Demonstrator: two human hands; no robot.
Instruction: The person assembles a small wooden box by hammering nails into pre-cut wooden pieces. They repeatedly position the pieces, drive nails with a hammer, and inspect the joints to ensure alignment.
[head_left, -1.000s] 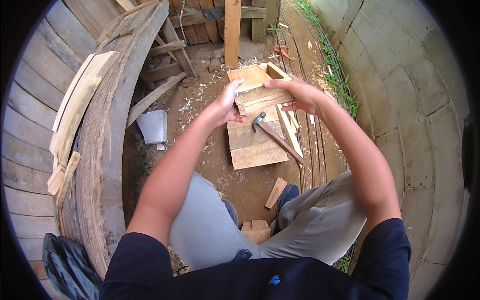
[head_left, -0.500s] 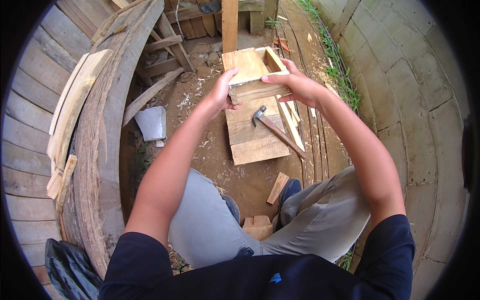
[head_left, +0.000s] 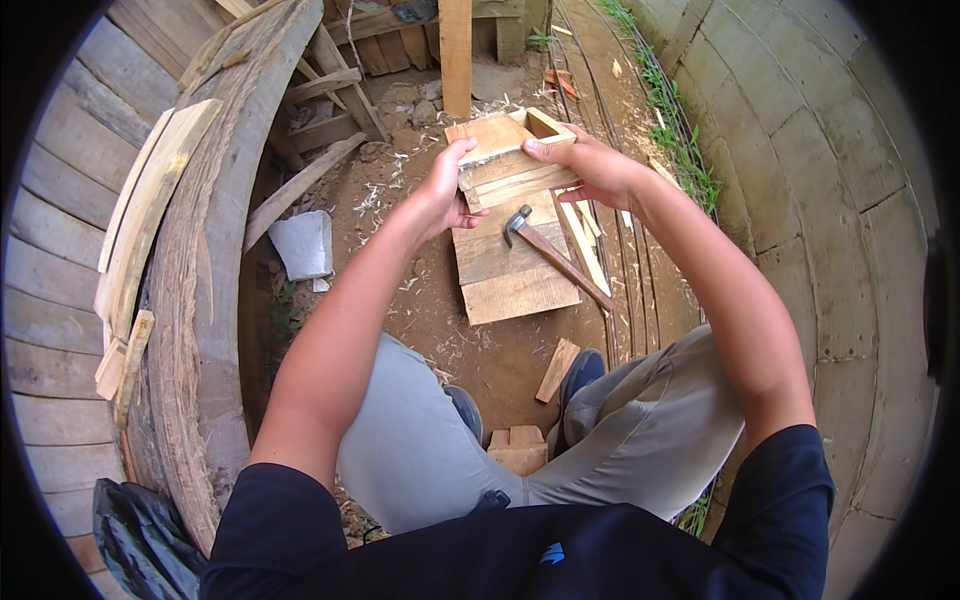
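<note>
Between my two hands I hold a small wooden box (head_left: 515, 180), its top partly covered by a board and its far right part open. My left hand (head_left: 447, 187) grips the left side, thumb on the top edge and fingers curled below. On the right side, my right hand (head_left: 588, 167) has its thumb on the near top edge and its fingers around the outside. Below the box is a low wooden bench top (head_left: 510, 270) made of planks. A claw hammer (head_left: 560, 262) lies across it, head toward the box and handle toward the lower right.
A thick weathered beam (head_left: 200, 280) with loose wood strips (head_left: 150, 210) runs along the left. A white block (head_left: 302, 246) rests on the dirt. Right are long metal rods (head_left: 625, 270) and a concrete wall (head_left: 810, 220). Wood offcuts (head_left: 556, 370) lie near my feet.
The box has tilted in my hands, so its near side faces me more and its top looks foreshortened. Both hands stay on it; the hammer lies still.
</note>
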